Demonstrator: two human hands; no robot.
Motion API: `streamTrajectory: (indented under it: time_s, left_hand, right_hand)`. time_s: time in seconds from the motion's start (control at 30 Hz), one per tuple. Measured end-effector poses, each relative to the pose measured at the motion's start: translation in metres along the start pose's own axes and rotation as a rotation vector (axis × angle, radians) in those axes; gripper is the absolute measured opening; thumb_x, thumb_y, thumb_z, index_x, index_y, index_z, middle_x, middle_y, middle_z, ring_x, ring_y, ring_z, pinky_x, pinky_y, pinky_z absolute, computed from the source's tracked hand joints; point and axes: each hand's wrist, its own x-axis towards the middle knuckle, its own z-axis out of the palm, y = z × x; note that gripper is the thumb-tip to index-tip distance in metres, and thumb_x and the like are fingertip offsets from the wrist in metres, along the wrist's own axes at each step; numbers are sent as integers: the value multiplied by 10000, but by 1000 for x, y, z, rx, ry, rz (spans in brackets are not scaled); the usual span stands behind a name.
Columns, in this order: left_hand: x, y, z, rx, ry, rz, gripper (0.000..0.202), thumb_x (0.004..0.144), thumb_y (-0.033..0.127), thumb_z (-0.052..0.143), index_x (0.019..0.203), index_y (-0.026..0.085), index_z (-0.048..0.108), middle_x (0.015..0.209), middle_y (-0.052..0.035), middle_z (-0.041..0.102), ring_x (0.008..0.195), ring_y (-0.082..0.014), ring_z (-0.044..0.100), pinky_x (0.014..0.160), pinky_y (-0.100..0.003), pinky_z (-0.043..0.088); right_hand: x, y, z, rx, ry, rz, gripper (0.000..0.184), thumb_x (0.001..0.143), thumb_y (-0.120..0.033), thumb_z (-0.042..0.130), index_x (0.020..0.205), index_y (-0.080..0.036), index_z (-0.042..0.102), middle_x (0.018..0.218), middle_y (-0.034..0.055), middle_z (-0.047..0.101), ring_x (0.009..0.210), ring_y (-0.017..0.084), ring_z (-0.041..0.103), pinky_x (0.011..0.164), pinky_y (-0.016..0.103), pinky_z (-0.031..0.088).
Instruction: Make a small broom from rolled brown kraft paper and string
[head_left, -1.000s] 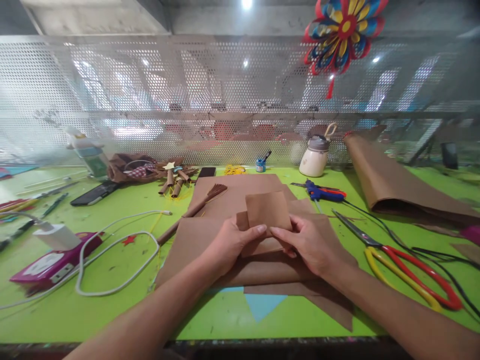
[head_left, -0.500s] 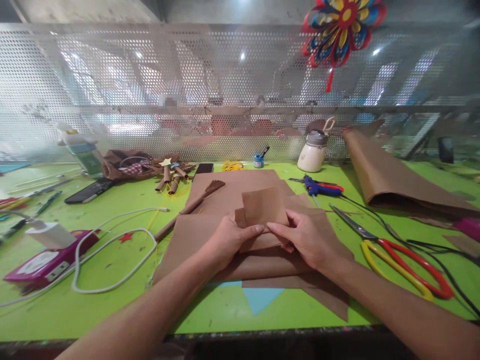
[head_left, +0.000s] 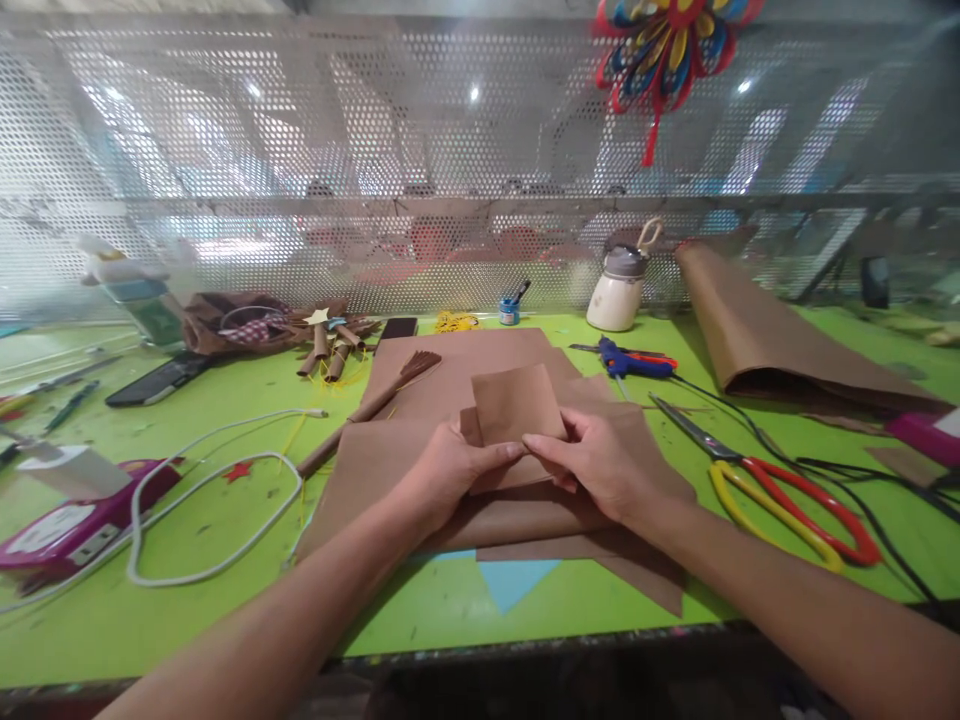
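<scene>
Both hands pinch a small piece of brown kraft paper (head_left: 516,402) that stands up between them over the middle of the green table (head_left: 225,540). My left hand (head_left: 450,470) grips its lower left edge with thumb on the front. My right hand (head_left: 600,462) grips its lower right edge the same way. Under the hands lie larger brown paper sheets (head_left: 375,470), overlapping one another. A light blue paper triangle (head_left: 517,580) pokes out below them near the front edge.
Red and yellow scissors (head_left: 780,490) and a blue glue gun (head_left: 630,362) lie at the right, with a big folded brown sheet (head_left: 757,335) behind. A white cable (head_left: 217,500), charger (head_left: 64,470) and pink box (head_left: 67,525) sit at the left. A perforated metal screen (head_left: 375,150) closes the back.
The view has shifted down and to the right, so everything sits a little higher and further left. My hands keep the same hold on the small paper piece.
</scene>
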Motion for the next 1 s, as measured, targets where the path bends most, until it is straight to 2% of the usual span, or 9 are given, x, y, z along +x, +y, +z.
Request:
streamTrajectory:
  time_s: [0.23, 0.53, 0.67, 0.77, 0.87, 1.0]
  left_hand:
    - [2, -2, 0, 3, 105, -18, 457, 627, 206, 779, 1051, 114, 638, 1057, -123, 692, 1009, -289, 629, 880, -396, 485]
    - [2, 1, 1, -16, 17, 24, 449, 659, 183, 751, 1083, 114, 623, 1060, -124, 687, 1039, -284, 615, 947, -422, 451]
    - [0, 2, 1, -30, 11, 23, 421, 666, 174, 739, 1066, 104, 629, 1043, -129, 689, 985, -277, 635, 928, -426, 461]
    - [0, 2, 1, -66, -18, 7, 423, 662, 173, 738, 1065, 105, 630, 1024, -125, 692, 948, -267, 644, 912, -422, 466]
    - [0, 2, -2, -80, -41, -31, 428, 636, 169, 751, 1045, 117, 637, 992, -110, 698, 927, -257, 646, 898, -408, 467]
    - [3, 1, -8, -48, -45, -43, 435, 607, 150, 759, 1025, 128, 642, 943, -93, 703, 910, -253, 645, 871, -385, 472]
  right_hand:
    - [0, 3, 0, 13, -35, 3, 296, 684, -365, 720, 693, -174, 494, 421, -83, 468, 353, 49, 380, 324, 160, 289]
    - [1, 3, -5, 13, -31, 26, 273, 669, -355, 741, 689, -152, 560, 428, -70, 493, 322, 47, 423, 295, 146, 310]
    - [3, 0, -12, 104, -128, 27, 274, 674, -350, 741, 745, -136, 585, 496, -55, 531, 348, 69, 493, 316, 169, 402]
    - [4, -1, -18, 166, -228, -4, 274, 688, -338, 737, 718, -139, 551, 558, -36, 564, 430, 111, 590, 372, 200, 481]
    - [6, -1, -24, 183, -278, -6, 293, 699, -335, 735, 716, -147, 510, 575, -34, 568, 484, 154, 643, 393, 220, 509]
    - [11, -1, -34, 164, -353, 37, 305, 725, -349, 718, 807, -146, 505, 578, -32, 561, 560, 201, 679, 402, 231, 511]
